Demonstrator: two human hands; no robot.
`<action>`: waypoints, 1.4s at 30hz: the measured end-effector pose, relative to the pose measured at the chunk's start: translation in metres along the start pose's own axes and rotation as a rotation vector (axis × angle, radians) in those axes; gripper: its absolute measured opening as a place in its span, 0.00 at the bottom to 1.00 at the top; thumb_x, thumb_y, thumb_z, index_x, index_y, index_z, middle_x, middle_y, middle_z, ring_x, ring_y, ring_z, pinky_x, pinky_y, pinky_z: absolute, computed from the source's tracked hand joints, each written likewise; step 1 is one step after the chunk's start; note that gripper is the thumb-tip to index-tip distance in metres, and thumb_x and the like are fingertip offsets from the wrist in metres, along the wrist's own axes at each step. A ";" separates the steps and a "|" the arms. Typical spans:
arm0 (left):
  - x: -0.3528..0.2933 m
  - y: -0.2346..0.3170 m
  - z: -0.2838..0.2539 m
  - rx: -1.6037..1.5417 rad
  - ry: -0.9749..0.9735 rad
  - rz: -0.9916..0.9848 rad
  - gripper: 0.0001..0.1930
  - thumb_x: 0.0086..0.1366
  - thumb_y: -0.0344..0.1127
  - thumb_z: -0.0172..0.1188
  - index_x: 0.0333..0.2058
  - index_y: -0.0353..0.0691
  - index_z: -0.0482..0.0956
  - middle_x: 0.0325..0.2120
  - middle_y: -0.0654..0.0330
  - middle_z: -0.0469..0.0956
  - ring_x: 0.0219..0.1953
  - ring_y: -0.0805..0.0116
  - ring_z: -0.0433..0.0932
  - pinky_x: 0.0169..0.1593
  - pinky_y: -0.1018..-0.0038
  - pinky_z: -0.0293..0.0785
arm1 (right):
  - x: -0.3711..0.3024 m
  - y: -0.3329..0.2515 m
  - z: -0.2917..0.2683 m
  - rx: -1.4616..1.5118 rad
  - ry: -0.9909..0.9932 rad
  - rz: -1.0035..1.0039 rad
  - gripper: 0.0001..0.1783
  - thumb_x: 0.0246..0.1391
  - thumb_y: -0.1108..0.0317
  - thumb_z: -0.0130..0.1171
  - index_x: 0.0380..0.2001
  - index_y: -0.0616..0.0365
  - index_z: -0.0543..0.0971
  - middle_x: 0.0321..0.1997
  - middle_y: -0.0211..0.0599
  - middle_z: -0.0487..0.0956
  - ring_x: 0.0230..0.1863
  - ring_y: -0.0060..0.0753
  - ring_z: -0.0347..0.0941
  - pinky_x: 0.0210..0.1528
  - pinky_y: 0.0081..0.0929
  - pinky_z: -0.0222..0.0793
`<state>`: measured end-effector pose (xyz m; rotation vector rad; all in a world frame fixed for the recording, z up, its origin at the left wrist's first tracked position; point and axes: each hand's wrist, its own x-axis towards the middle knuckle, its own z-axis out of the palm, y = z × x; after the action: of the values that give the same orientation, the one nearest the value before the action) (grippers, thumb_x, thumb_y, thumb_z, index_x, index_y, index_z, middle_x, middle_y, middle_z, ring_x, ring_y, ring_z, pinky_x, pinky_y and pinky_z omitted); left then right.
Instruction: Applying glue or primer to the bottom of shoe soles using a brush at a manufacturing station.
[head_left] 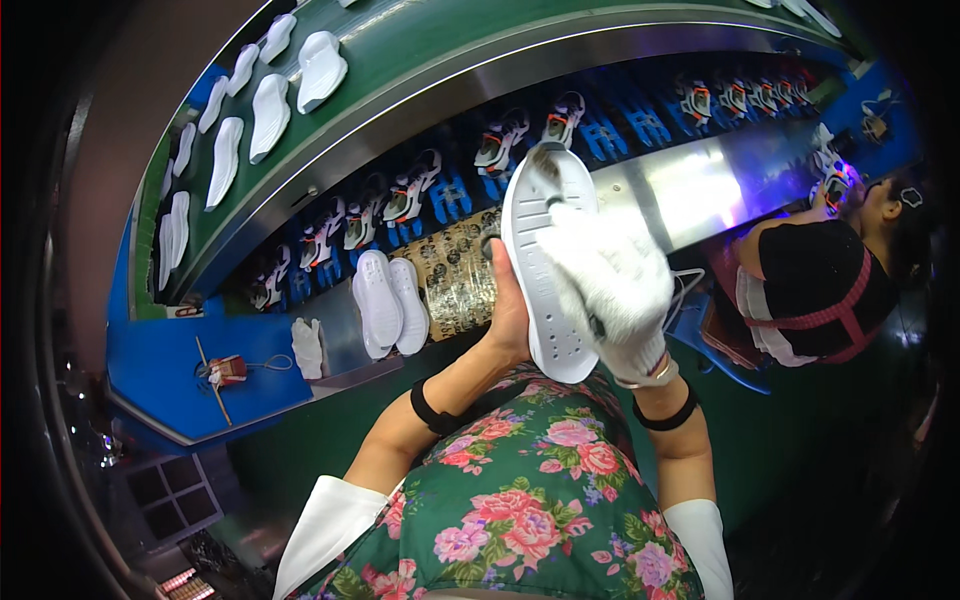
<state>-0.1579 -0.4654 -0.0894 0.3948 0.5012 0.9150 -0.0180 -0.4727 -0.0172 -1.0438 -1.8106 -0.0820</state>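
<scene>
A flowered green apron [515,510] fills the near edge, and just above it the bare left hand [510,318] has a white shoe sole [533,285] gripped along its left side — while the white-gloved right hand [615,280] clasps a brush [546,165], dark bristles at the sole's far end. Off to the left two more soles [378,305] lie together — and beyond, shoes [404,200] line up on blue racks [452,200].

Right hand [612,280], gloved, was blurred; its grip on the brush [546,168] could not be made out. Left hand [511,318]: fingers lay mostly hidden behind the white shoe sole [548,325]. Far soles [818,16] on the green conveyor [430,55] were cut off by the upper edge.
</scene>
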 end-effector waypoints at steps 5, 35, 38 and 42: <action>-0.004 0.006 -0.014 -0.126 -0.058 -0.006 0.52 0.62 0.82 0.31 0.69 0.43 0.58 0.64 0.52 0.66 0.64 0.55 0.69 0.67 0.57 0.65 | -0.015 0.004 0.002 0.478 -0.037 0.202 0.11 0.44 0.81 0.69 0.34 0.60 0.86 0.37 0.42 0.85 0.39 0.36 0.82 0.43 0.31 0.76; 0.016 0.034 -0.047 -0.096 -0.165 0.069 0.53 0.56 0.86 0.37 0.59 0.39 0.66 0.39 0.48 0.77 0.38 0.58 0.79 0.42 0.63 0.80 | -0.020 0.006 0.015 0.675 -0.121 0.122 0.10 0.42 0.75 0.69 0.33 0.58 0.86 0.38 0.41 0.86 0.38 0.40 0.82 0.42 0.34 0.76; 0.015 0.037 -0.030 -0.083 0.229 0.148 0.52 0.57 0.85 0.36 0.55 0.36 0.67 0.35 0.50 0.75 0.33 0.61 0.78 0.34 0.67 0.80 | -0.023 0.011 0.017 0.496 -0.036 0.133 0.09 0.43 0.76 0.69 0.32 0.58 0.86 0.37 0.41 0.86 0.37 0.40 0.82 0.41 0.33 0.77; 0.017 0.042 -0.040 -0.084 -0.171 0.032 0.53 0.55 0.87 0.37 0.51 0.36 0.69 0.33 0.50 0.74 0.36 0.62 0.75 0.39 0.63 0.77 | -0.031 -0.002 0.020 0.446 -0.101 -0.030 0.11 0.42 0.78 0.71 0.32 0.57 0.86 0.36 0.41 0.86 0.36 0.39 0.82 0.40 0.33 0.77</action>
<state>-0.1991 -0.4236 -0.1037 0.4018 0.3001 0.9210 -0.0301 -0.4833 -0.0511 -0.7119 -1.8224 0.3481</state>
